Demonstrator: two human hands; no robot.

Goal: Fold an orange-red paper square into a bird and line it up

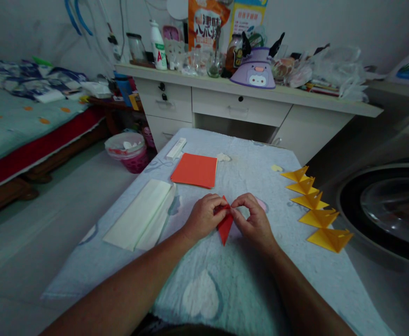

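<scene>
A piece of folded red paper (225, 228), narrow and pointed at its lower end, is held above the middle of the cloth-covered table. My left hand (207, 215) pinches its left side between thumb and fingers. On the other side, my right hand (254, 220) pinches the paper's upper right edge with thumb and forefinger. Fingers cover part of the folds. Beyond the hands lies a square stack of orange-red paper (194, 170). Several folded yellow paper figures (319, 217) stand in a row along the table's right side.
A folded pale cloth or paper (139, 215) lies on the left of the table (200, 294), with a small white box (176, 148) behind it. Past the far edge stands a white desk (222, 100) crowded with jars and bags. A pink bin (129, 151) is on the floor at left.
</scene>
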